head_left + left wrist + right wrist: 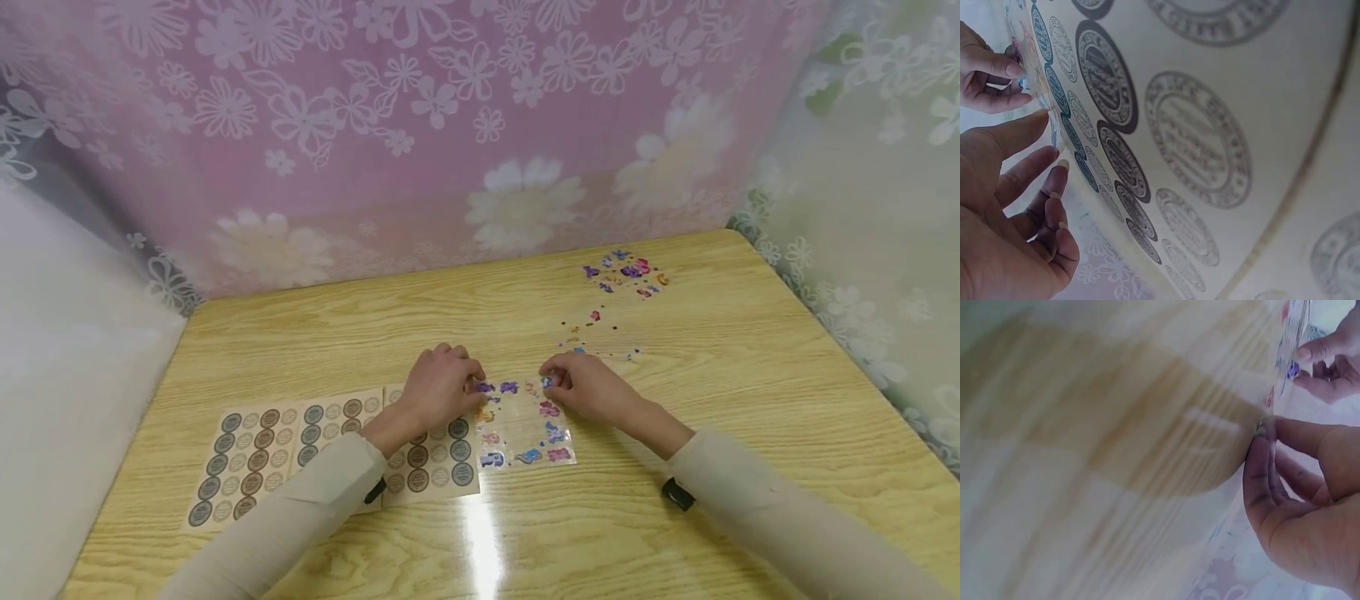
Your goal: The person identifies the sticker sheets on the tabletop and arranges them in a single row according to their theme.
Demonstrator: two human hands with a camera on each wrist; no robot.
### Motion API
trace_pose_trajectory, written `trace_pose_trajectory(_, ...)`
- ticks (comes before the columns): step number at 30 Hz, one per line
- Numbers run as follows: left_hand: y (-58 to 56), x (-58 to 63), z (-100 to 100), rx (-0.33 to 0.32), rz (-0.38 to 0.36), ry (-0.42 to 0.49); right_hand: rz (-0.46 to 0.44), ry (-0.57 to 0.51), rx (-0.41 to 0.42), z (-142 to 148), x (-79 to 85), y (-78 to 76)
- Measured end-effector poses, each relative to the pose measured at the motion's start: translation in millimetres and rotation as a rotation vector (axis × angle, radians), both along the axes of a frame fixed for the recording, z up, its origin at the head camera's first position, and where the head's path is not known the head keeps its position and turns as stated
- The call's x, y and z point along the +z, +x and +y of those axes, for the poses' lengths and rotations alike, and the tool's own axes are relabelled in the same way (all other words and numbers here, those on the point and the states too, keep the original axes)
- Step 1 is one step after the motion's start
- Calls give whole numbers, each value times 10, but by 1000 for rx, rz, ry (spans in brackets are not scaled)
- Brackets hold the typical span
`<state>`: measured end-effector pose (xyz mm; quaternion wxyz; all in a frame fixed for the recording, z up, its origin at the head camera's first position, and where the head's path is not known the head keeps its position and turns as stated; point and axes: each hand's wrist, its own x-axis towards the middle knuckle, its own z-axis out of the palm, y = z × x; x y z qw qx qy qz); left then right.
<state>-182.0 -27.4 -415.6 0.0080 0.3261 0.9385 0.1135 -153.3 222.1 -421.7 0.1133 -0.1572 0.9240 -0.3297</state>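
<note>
A clear sheet [513, 425] lies on the table, bordered by small colourful character stickers. At its far right corner my right hand [592, 387] pinches a small blue sticker [547, 382] between thumb and index finger. The pinch shows closely in the right wrist view, where the right hand [1307, 500] covers most of the piece. My left hand [442, 383] touches the far left corner, its thumb and index fingertip apart beside a purple sticker [486, 387]. Seen from the left wrist, the left hand's [1016, 206] other fingers are loosely bent.
Brown sheets of round label stickers [247, 467] lie left of the clear sheet, partly under my left forearm. A cluster of loose stickers [630, 271] is at the table's back right, with tiny scattered pieces [595, 316] nearer. Floral curtains [450, 125] hang behind the table [720, 350].
</note>
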Motion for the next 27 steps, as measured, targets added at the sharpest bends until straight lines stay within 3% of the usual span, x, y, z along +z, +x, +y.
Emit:
trace_pose_trajectory(8, 18, 29, 23, -13, 32, -32, 144, 185, -56, -78, 22, 76)
trace_pose_trajectory(14, 30, 28, 42, -33, 53, -57, 228, 242, -61, -92, 8, 96)
trace_pose_trajectory(27, 71, 43, 79, -80, 90, -97, 211, 249, -9, -126, 10, 110)
